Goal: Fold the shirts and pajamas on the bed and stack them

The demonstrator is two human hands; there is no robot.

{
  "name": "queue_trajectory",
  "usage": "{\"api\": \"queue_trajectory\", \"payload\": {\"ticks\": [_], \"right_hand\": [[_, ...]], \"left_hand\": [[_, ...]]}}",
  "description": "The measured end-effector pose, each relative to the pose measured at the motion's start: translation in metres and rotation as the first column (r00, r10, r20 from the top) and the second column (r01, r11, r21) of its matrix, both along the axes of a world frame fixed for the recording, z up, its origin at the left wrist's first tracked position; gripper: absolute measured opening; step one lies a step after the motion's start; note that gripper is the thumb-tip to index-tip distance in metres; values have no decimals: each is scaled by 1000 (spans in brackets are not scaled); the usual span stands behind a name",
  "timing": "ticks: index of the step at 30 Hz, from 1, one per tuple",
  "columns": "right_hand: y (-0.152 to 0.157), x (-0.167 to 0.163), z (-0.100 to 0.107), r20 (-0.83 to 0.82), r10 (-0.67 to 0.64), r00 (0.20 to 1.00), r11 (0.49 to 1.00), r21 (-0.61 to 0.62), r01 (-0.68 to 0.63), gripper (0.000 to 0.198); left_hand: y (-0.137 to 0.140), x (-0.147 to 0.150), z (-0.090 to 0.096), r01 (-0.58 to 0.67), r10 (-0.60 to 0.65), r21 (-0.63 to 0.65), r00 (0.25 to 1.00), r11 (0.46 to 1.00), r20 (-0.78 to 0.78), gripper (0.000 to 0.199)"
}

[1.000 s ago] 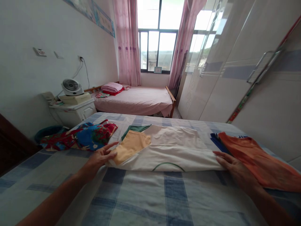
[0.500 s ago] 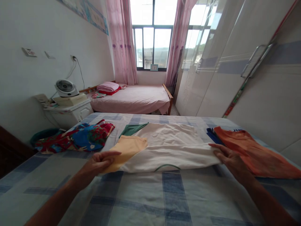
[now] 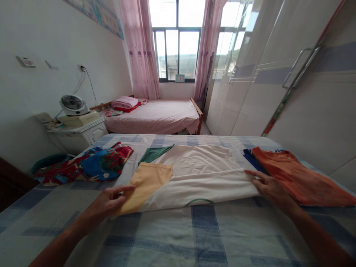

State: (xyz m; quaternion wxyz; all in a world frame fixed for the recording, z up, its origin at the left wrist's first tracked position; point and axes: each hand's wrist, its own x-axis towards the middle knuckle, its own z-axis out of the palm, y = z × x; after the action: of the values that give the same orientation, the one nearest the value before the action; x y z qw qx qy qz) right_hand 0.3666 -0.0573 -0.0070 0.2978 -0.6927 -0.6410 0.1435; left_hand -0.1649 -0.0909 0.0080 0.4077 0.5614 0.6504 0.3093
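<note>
White garment [image 3: 205, 187], in the head view, lies across the blue-checked bedspread [image 3: 164, 237] between the floral cloth [image 3: 102, 163] and the orange shirt [image 3: 300, 178]. The left hand [image 3: 115, 200] pinches the near edge of its yellow panel [image 3: 150, 181], which now reaches farther toward the wearer than a moment ago, while the right hand [image 3: 267, 187] pinches the opposite end. With that pull, the near layer seems more fully drawn out between the two hands, though slightly slanted.

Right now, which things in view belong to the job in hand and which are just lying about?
Job: white shirt, left hand and right hand at its edges; perhaps the orange shirt nearby.
Apparently lying about: floral cloth, fan, pink bundle.
</note>
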Motion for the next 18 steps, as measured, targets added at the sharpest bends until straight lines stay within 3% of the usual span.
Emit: {"api": "queue_trajectory", "payload": {"ticks": [2, 5, 9, 14, 18], "right_hand": [[6, 8, -4, 107, -23, 994, 1000, 4, 23, 44], [25, 14, 3, 220, -62, 974, 995, 87, 44, 44], [75, 2, 19, 272, 2, 962, 998, 63, -20, 44], [147, -25, 8, 308, 2, 951, 998, 58, -21, 46], [187, -47, -7, 332, -11, 943, 998, 59, -9, 45]], "left_hand": [[4, -10, 0, 30, -30, -1, 994, 1000, -103, 53], [25, -17, 9, 7, 22, 139, 978, 990, -208, 55], [84, -6, 18, 75, 33, 339, 953, 938, -302, 52], [163, 15, 4, 78, 74, 321, 897, 944, -436, 61], [197, 31, -4, 63, 95, 300, 869, 952, -485, 53]]}}
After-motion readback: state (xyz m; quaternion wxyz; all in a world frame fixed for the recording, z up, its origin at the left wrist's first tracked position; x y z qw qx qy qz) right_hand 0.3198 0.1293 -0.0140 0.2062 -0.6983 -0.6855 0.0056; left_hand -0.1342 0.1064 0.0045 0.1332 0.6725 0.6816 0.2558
